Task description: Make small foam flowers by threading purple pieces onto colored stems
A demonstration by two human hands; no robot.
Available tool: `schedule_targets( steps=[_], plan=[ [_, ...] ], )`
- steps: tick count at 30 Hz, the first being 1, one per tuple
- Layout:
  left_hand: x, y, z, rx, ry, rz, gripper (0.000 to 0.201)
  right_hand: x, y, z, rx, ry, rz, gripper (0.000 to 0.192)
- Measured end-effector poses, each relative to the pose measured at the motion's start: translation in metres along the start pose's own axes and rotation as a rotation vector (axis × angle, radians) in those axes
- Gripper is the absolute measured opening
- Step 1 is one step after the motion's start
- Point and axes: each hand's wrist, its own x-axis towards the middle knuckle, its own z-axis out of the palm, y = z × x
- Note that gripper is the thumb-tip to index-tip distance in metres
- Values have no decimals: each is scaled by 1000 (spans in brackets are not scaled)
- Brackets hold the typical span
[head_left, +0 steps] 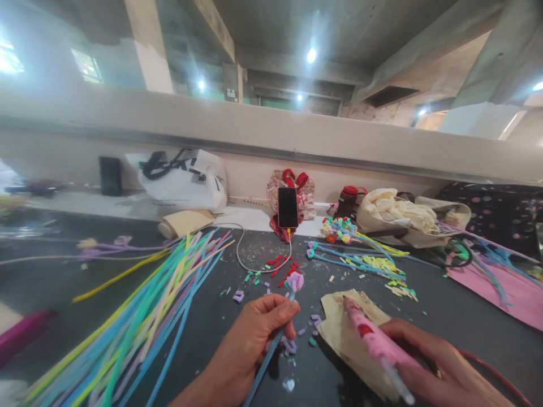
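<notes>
My left hand (258, 328) is closed, pinching a blue pipe-cleaner stem (266, 366) between thumb and fingers. A small lilac flower head (295, 281) tops that stem, just above my fingertips. In my right hand (441, 362) is a pink glue gun (377, 338), its tip pointing up and left, with a clear glue stick (401, 385) poking out of its back end. Beneath the gun lies a crumpled piece of brown paper (339, 330). The gun's tip and the flower are apart. Short lilac pipe-cleaner bits (289, 346) lie under my left hand.
Long coloured pipe cleaners (139, 325) spread across the left side. Finished stems (352, 261) and cut pieces (379, 264) lie at right. A phone (287, 207) with a charging cable (238, 251) stands at the back, between a white bag (182, 189) and a cream bag (407, 226).
</notes>
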Motion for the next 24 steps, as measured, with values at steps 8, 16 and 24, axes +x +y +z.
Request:
schedule_targets(
  steps=[8, 16, 24],
  plan=[
    [-3, 3, 4, 16, 0, -25, 24, -5, 8, 0, 346, 24, 189, 30],
    [-1, -11, 13, 77, -88, 14, 23, 0, 18, 10, 423, 90, 259, 34],
    [15, -32, 31, -23, -227, -78, 24, 0, 10, 15, 561, 86, 209, 32]
  ],
)
